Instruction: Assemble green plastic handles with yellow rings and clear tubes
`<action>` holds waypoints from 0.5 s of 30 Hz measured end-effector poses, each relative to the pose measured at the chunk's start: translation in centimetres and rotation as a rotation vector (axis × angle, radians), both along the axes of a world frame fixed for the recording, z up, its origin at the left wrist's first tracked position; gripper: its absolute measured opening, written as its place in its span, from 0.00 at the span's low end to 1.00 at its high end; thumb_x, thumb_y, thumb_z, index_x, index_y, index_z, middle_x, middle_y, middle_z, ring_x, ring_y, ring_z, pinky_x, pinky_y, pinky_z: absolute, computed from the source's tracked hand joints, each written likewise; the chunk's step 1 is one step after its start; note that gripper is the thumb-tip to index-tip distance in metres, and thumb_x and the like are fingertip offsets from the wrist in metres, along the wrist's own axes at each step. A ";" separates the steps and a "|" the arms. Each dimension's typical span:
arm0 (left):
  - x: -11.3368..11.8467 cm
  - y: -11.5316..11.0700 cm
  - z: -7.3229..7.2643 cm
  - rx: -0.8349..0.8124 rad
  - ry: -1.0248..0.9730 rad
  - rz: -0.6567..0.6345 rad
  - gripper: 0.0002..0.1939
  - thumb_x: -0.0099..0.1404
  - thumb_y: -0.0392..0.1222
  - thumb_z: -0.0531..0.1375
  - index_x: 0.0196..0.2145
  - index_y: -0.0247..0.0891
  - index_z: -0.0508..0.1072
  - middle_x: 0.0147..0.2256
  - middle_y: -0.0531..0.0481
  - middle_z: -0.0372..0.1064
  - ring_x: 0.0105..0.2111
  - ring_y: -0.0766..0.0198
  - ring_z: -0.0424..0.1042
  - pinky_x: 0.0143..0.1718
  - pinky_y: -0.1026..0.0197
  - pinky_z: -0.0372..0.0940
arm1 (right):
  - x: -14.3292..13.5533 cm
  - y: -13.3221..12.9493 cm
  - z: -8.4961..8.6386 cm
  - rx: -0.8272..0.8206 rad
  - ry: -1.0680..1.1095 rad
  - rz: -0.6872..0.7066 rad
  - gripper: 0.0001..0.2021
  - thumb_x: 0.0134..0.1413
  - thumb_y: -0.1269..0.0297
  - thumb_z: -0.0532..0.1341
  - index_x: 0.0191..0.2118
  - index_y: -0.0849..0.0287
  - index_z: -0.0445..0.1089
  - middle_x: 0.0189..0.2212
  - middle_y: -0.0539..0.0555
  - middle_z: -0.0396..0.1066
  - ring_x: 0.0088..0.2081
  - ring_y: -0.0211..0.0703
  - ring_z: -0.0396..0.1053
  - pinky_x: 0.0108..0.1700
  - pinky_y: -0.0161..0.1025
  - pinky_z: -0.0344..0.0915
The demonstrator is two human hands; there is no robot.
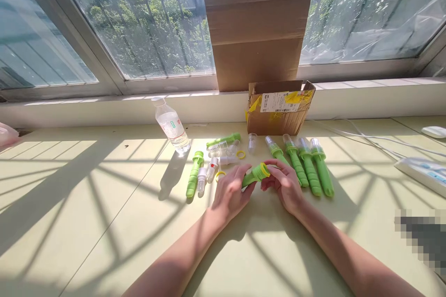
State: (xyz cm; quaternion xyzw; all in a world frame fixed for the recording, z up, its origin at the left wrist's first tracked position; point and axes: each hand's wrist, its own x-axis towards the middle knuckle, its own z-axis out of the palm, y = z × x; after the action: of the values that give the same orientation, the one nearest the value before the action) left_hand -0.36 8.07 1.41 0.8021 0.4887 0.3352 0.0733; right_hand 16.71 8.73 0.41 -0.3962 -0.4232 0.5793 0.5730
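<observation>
My left hand (232,191) is closed around a green ribbed plastic handle (251,177), held tilted above the table with its wider threaded end toward the right. A yellow ring (265,170) sits around that end. The fingertips of my right hand (284,184) pinch the ring's edge. To the left lie another green handle (194,174), small clear tubes with white ends (201,182) and a loose yellow ring (220,176). Behind my hands are a further green handle (225,139), clear plastic parts and a second loose ring (240,154). Several green handles with clear tops (309,167) lie at the right.
A water bottle (171,125) stands at the back left. An open cardboard box (278,118) is against the wall below the window. White cables and a power strip (423,174) lie on the right, with a white mouse-like object (434,132) behind.
</observation>
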 end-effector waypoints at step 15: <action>-0.8 1.3 1.5 -0.303 0.210 0.040 0.09 0.54 0.42 0.55 0.20 0.39 0.61 0.18 0.55 0.59 0.19 0.66 0.57 0.22 0.61 0.43 | 1.0 0.2 -0.4 -0.028 -0.063 0.179 0.12 0.49 0.57 0.66 0.37 0.58 0.78 0.21 0.54 0.74 0.22 0.44 0.70 0.29 0.42 0.68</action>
State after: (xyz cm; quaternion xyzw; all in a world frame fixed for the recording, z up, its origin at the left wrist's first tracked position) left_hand -1.19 9.39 2.92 0.8028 0.5543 0.1734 0.1352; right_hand 17.67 8.95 0.04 -0.3829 -0.4667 0.6213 0.4996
